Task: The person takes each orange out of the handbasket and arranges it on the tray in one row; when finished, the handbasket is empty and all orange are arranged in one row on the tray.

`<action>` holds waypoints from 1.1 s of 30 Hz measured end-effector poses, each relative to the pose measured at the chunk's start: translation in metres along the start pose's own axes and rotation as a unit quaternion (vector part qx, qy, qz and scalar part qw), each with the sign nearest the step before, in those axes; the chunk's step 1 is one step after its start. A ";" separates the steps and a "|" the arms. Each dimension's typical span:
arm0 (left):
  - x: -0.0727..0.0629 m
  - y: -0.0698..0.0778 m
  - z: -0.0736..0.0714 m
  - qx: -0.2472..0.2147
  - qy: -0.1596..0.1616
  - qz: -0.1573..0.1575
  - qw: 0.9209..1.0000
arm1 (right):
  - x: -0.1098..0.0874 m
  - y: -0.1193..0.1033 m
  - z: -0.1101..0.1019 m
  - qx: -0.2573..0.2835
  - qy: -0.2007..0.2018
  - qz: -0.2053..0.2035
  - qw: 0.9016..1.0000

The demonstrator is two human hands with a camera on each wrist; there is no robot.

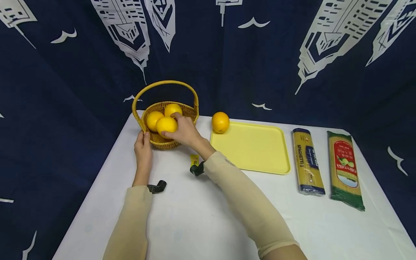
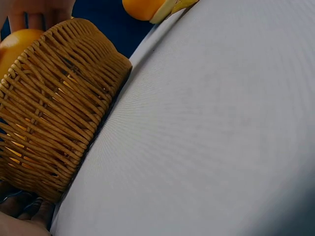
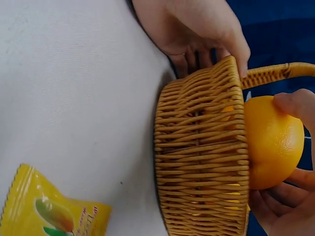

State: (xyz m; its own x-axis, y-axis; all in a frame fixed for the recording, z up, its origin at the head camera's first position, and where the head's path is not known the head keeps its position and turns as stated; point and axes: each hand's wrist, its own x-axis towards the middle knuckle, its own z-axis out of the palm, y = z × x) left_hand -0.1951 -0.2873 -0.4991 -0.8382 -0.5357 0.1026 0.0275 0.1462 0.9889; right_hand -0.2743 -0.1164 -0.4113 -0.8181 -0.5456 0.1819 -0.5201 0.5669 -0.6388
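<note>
A wicker basket (image 1: pixel 165 144) with a tall arched handle stands at the table's back left, with yellow-orange oranges inside. My right hand (image 1: pixel 185 130) grips the front orange (image 1: pixel 167 125), thumb and fingers around its sides. In the right wrist view this orange (image 3: pixel 273 142) sits at the basket rim, partly above it. Two more oranges, one at the left (image 1: pixel 154 120) and one at the back (image 1: pixel 173 109), lie behind it. My left hand (image 1: pixel 143 151) holds the basket's left side near the handle's base; its thumb (image 3: pixel 240 54) lies at the rim, and its fingers are partly hidden.
Right of the basket lies a yellow tray (image 1: pixel 253 146), with another orange (image 1: pixel 220 122) at its back left corner. A small yellow packet (image 1: pixel 194 159) is near my right wrist. A spaghetti pack (image 1: pixel 308 162) and a green-and-red pasta pack (image 1: pixel 346 168) lie further right.
</note>
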 end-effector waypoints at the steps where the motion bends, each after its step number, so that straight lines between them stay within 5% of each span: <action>1: 0.000 0.000 0.001 0.002 0.001 0.000 1.000 | -0.001 0.000 -0.003 0.003 0.004 -0.002 1.000; 16: 0.000 0.002 0.001 0.007 -0.007 -0.004 1.000 | -0.025 0.008 -0.029 0.054 0.082 -0.036 0.995; 33: -0.003 0.002 0.001 0.010 -0.003 0.000 1.000 | -0.055 0.042 -0.058 0.125 0.143 0.059 0.980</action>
State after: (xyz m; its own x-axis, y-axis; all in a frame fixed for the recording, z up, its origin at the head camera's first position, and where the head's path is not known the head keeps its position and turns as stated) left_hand -0.1932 -0.2849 -0.4976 -0.8411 -0.5313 0.1012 0.0160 0.1627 0.9866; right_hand -0.2658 -0.0267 -0.4052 -0.9227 -0.2701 0.2752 -0.3710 0.4276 -0.8243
